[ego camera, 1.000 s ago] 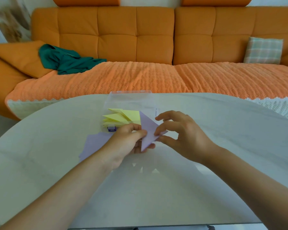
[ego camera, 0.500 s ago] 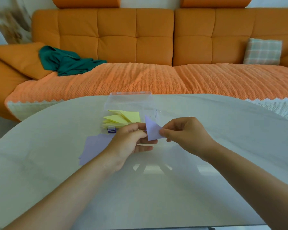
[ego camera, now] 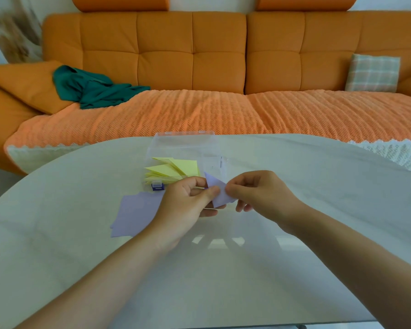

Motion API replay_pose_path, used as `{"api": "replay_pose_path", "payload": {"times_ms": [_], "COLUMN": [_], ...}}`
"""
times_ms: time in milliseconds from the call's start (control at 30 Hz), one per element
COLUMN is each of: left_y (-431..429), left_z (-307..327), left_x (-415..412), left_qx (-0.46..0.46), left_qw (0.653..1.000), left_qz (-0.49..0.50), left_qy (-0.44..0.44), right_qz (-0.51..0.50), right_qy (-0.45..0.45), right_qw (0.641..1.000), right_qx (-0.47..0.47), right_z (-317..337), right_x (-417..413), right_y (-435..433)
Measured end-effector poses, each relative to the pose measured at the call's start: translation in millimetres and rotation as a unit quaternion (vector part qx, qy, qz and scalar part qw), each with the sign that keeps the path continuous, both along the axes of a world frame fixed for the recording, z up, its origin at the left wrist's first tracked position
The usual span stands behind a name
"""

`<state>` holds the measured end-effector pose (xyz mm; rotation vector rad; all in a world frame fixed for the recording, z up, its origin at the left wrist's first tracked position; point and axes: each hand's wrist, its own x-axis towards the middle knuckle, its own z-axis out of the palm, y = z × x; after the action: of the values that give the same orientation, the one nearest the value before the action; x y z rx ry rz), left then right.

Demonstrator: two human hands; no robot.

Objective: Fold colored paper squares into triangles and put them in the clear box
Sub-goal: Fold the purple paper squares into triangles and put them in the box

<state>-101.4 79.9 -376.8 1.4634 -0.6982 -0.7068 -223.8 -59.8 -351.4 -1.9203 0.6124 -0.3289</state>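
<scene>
The left hand (ego camera: 185, 207) and right hand (ego camera: 263, 195) have drawn together — both pinch the lilac triangle (ego camera: 220, 197), just in front of the box (ego camera: 176, 148).

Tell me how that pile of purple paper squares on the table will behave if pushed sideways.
The purple paper squares look thin and light, and their edges sit offset, so a push would probably fan the pile apart. The table looks glossy, so sheets likely slide easily. Lifted singly, one would probably droop.
</scene>
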Motion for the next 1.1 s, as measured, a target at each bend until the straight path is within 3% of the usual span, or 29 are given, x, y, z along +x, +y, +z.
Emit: {"api": "replay_pose_path", "payload": {"times_ms": [267,600,933,1100], "left_y": [4.5,13.7,11.6,5.7], "left_z": [8.7,16.9,9.5,0.4], "left_x": [12.8,21.1,20.0,12.0], "left_qx": [-0.026,-0.015,0.074,0.168], "left_qw": [0.994,0.993,0.989,0.956], "left_qz": [-0.028,-0.078,-0.062,-0.03], "left_qy": [-0.102,-0.083,-0.11,-0.237], "right_qz": [0.036,0.112,0.093,0.066], "right_qy": [0.031,0.054,0.104,0.144], "right_qw": [0.999,0.99,0.99,0.98], "right_qx": [0.013,0.059,-0.005,-0.123], "right_z": [8.3,12.7,2.3,-8.9], "right_x": [-5.3,-11.1,-6.5,-0.6], "right_y": [-8.7,-20.7,-16.4,-13.8]}}
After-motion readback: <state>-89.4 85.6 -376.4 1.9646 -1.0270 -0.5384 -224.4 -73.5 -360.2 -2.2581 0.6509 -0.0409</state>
